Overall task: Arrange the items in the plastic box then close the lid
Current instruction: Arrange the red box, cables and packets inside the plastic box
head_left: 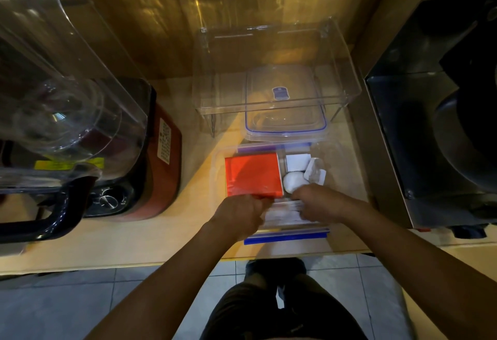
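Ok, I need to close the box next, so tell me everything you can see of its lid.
The lid is clear plastic, a rounded rectangle with a blue seal line along its rim and a small blue label near its middle. It is off the plastic box, lying flat on the counter just behind it, partly under a clear acrylic stand. Neither hand touches it.

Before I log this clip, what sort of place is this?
Most likely a home kitchen counter. A blender with a red base and dial stands at the left, a dark appliance at the right, and a plastic box sits on the wooden counter above a tiled floor.
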A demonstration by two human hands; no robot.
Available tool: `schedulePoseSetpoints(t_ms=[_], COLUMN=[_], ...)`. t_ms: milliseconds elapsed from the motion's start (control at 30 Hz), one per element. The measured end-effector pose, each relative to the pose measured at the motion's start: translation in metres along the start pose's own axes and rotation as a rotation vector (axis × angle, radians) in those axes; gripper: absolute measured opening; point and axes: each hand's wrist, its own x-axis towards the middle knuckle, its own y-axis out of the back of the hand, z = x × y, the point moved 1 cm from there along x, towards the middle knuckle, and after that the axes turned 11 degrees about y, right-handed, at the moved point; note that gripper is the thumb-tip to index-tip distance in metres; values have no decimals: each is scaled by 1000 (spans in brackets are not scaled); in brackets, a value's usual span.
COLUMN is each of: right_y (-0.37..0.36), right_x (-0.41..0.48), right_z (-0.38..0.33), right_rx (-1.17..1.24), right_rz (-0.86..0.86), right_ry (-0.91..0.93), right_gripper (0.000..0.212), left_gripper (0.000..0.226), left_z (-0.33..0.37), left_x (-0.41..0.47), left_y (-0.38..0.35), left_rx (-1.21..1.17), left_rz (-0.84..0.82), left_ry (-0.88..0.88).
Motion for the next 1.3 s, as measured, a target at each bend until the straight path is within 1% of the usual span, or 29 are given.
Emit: schedulePoseSetpoints(t_ms=[67, 100, 200, 267, 333, 400, 467, 533, 600, 733, 867, 933, 967, 1033, 1100, 1200, 1300], right_y=[0, 0, 6, 6, 5, 0, -2, -1, 3, 9, 8, 9, 10, 14, 16, 15, 13], right_x=[1, 1, -5, -8, -8, -6, -4, -3, -4, -5, -3, -5, -6, -7, -7, -6, -7], right_z=[-2, -1, 6, 11, 12, 9, 5, 4, 6, 8, -1, -3, -2, 0, -1, -6, -8], right_rx=[28, 25, -119, -159, -155, -109, -27, 106, 218, 245, 326, 430, 459, 440, 380, 425, 471], right_rz=[14, 26, 73, 45, 4, -5, 22, 58, 97, 72, 34, 56, 78, 101, 79, 19, 28], right_ry=[54, 53, -49, -95, -76, -44, -29, -40, -67, -183, -163, -173, -186, -218, -236, -217, -177], right_gripper=[31, 31, 20, 25, 28, 24, 23, 27, 26, 21, 26, 32, 30, 23, 22, 27, 34], left_gripper=[51, 50, 40, 40, 40, 38, 36, 35, 36, 37, 38, 40, 40, 40, 38, 36, 38], left_z=[3, 5, 6, 6, 5, 4, 4, 5, 6, 8, 7, 7, 8, 8, 7, 6, 8], left_x=[3, 4, 6, 6, 5, 5, 6, 7, 8, 7, 9, 10, 10, 9, 8, 8, 8], left_y=[0, -1, -2, -2, -1, -2, -3, -3, -2, -1, -1, -2, -2, -4, -6, -8, -4], left_rx=[-16, -11, -15, -50, -87, -97, -86, -81, -86, -92, -103, -107, -102, -71, -25, 8, -28], left_rz=[-6, -1, 17, 3, -1, -10, -18, -19, -24, -30, -56, -68, -68, -52, -16, 11, -26], left_ry=[-22, -30, -30, -30, -35, -26, -12, -9, -11, -23, -46, -48, -46, -35, -9, 6, -23])
